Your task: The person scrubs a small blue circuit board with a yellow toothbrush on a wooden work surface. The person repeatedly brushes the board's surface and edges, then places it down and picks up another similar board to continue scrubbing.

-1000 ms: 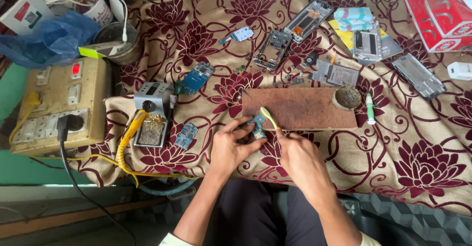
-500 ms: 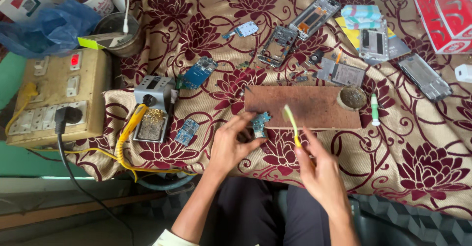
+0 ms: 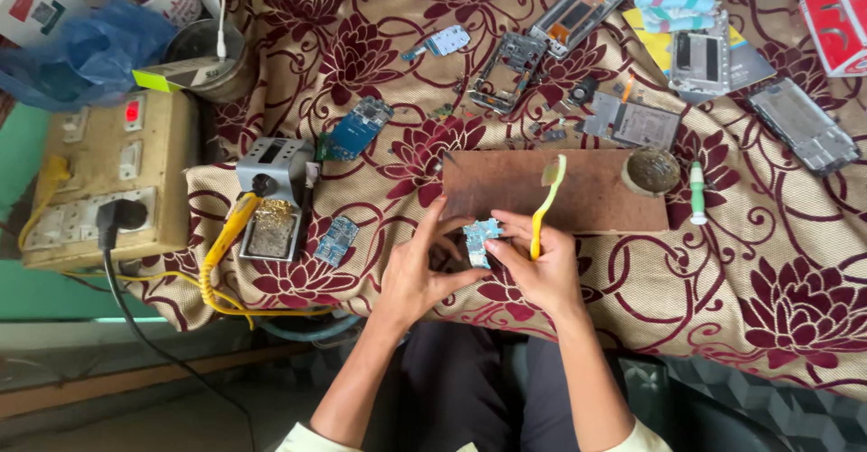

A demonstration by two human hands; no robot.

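My left hand (image 3: 417, 267) and my right hand (image 3: 539, 267) meet over the flowered cloth, both pinching a small blue circuit board (image 3: 479, 238) between their fingertips. The right hand also grips a yellow toothbrush (image 3: 545, 206), which points up with its bristles over the brown wooden board (image 3: 506, 186). The circuit board sits just below that wooden board's front edge.
A soldering iron stand (image 3: 273, 201) with a yellow-handled iron (image 3: 226, 232) stands at left beside a beige switch box (image 3: 104, 177). Other blue circuit boards (image 3: 354, 128), phone frames (image 3: 506, 61), a round tin (image 3: 652, 170) and a white-green pen (image 3: 697, 192) lie around.
The right hand moved away from the board with the toothbrush, then came back; now both hands hold the small circuit board and the brush points upward.
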